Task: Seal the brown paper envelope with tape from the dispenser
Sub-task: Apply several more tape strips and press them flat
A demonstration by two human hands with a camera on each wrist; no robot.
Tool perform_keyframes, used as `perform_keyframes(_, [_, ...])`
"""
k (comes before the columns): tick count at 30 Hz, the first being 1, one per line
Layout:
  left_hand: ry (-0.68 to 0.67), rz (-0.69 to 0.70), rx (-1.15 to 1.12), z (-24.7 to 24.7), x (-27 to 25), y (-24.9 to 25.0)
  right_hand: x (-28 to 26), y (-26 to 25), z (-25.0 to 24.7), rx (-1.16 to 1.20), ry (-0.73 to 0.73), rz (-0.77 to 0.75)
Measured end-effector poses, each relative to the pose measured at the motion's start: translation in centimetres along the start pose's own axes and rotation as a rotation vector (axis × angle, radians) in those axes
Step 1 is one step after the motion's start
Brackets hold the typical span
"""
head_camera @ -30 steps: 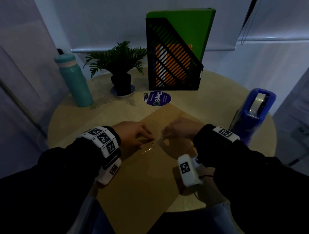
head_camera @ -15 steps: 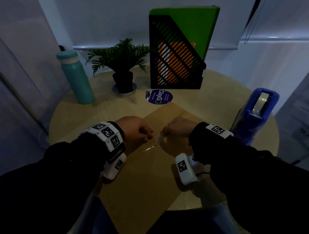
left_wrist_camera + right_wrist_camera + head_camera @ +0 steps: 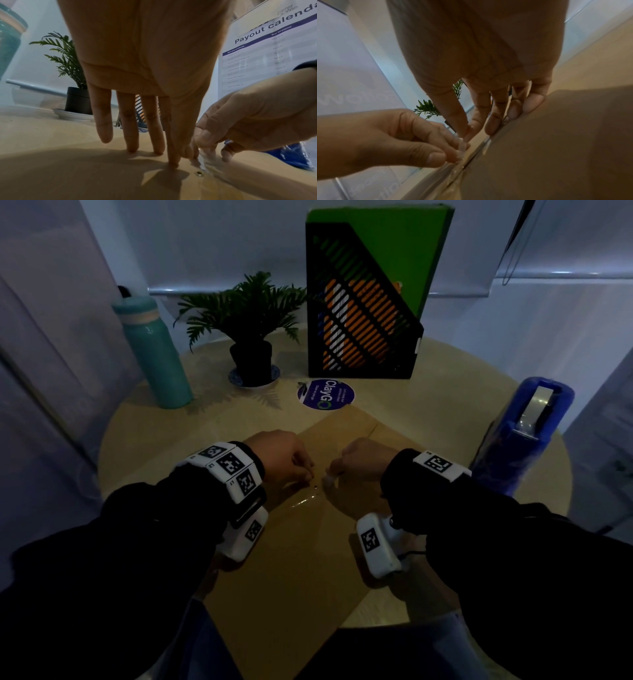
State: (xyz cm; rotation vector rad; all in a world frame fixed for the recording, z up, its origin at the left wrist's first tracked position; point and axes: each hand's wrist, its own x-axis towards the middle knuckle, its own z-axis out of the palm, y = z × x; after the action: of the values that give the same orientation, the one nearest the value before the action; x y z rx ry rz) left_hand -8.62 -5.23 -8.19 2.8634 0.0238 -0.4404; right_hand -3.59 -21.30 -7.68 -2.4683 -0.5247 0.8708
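Note:
A brown paper envelope [image 3: 291,577] lies flat on the round table, one corner over the near edge. A clear tape strip [image 3: 306,500] lies partly on it near a small metal eyelet [image 3: 199,173]. My left hand [image 3: 308,474] pinches the tape [image 3: 461,146] between thumb and index while its other fingertips [image 3: 132,148] rest on the envelope [image 3: 85,175]. My right hand [image 3: 330,477] pinches the raised end of the tape [image 3: 206,158] with thumb and index just right of the left hand. The blue tape dispenser [image 3: 524,433] stands at the table's right edge, apart from both hands.
At the back of the table stand a teal bottle [image 3: 154,354], a small potted plant [image 3: 251,337] on a saucer and a black mesh file holder [image 3: 359,320] with a green folder. A round purple sticker [image 3: 325,398] lies just beyond the envelope.
My two hands have drawn closer together over the envelope's middle. The left fingers, stretched out a second ago, are now curled at the tape.

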Motion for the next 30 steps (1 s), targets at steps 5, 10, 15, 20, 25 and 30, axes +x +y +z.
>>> perform_keyframes(5, [-0.012,0.002,-0.008,-0.1,0.0,0.3,0.0,0.1,0.0,0.027,0.012,-0.002])
perform_keyframes(10, [-0.013,-0.001,0.001,-0.2,0.2,0.6,0.0,0.1,0.1,0.025,0.030,-0.015])
perform_keyframes(15, [-0.003,-0.035,0.015,0.0,0.6,0.6,-0.2,0.0,0.1,0.007,0.029,-0.008])
perform_keyframes(20, [-0.004,-0.042,0.032,0.0,0.7,0.6,-0.1,-0.1,0.2,0.035,0.032,-0.007])
perform_keyframes(25, [-0.001,-0.077,0.022,0.1,0.8,0.7,-0.1,-0.2,0.3,0.014,0.034,0.005])
perform_keyframes(30, [0.006,-0.124,0.022,0.0,1.0,1.3,0.0,-0.1,0.4,0.021,0.050,-0.005])
